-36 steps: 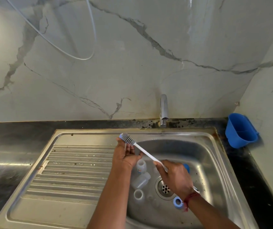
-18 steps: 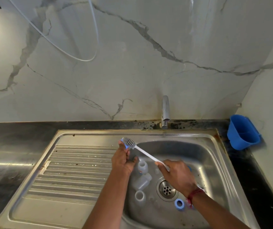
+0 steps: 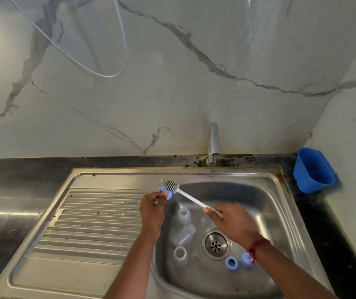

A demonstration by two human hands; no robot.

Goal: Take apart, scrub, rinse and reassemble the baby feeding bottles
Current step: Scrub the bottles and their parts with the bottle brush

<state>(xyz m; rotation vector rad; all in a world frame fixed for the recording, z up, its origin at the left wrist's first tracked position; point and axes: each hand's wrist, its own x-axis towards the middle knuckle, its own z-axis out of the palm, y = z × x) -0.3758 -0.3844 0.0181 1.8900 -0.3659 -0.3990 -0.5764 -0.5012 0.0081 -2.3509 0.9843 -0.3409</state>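
My left hand (image 3: 152, 209) pinches a blue bottle ring (image 3: 165, 192) above the left rim of the sink basin (image 3: 276, 214). My right hand (image 3: 233, 225) grips the white handle of a bottle brush (image 3: 191, 198), whose grey bristle head touches the ring. Three clear bottles lie in the basin: one upright (image 3: 183, 216), one on its side (image 3: 184, 234), one nearer me (image 3: 180, 255). Two more blue rings (image 3: 231, 263) (image 3: 245, 260) rest right of the drain (image 3: 216, 244).
The tap (image 3: 213, 143) stands at the back of the sink, with no water running. A ribbed draining board (image 3: 90, 223) lies to the left. A blue plastic holder (image 3: 311, 170) sits at the back right corner on the dark counter (image 3: 11, 180).
My left hand has shifted so the blue ring shows beside the brush head. My right hand has slid slightly along the handle.
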